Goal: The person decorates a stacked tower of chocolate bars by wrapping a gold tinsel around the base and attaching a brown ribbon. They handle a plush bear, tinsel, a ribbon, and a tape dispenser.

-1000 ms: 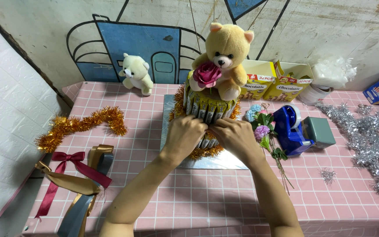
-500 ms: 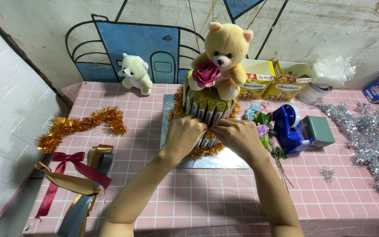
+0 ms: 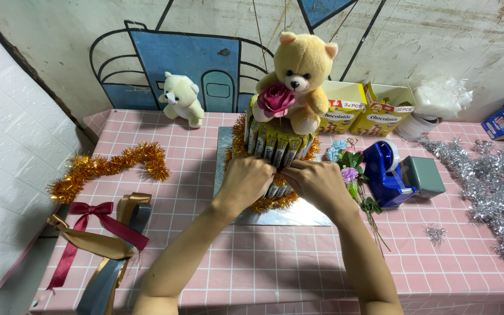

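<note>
A two-tier cake made of wrapped snack bars [image 3: 275, 149] stands on a silver board [image 3: 298, 214], ringed with gold tinsel. A yellow teddy bear [image 3: 300, 76] holding a pink rose [image 3: 275, 99] sits on top. My left hand [image 3: 246, 182] and my right hand [image 3: 316, 184] both press against the front of the lower tier, fingers curled on the wrapped bars. What lies under the fingers is hidden.
A gold tinsel strand [image 3: 109, 169] and ribbons with a red bow [image 3: 97, 233] lie at left. A small white bear [image 3: 182, 99] stands at back. A blue tape dispenser [image 3: 383, 172], artificial flowers [image 3: 351, 169], a grey box [image 3: 424, 175], silver tinsel [image 3: 491, 181] and yellow cartons [image 3: 366, 111] are at right.
</note>
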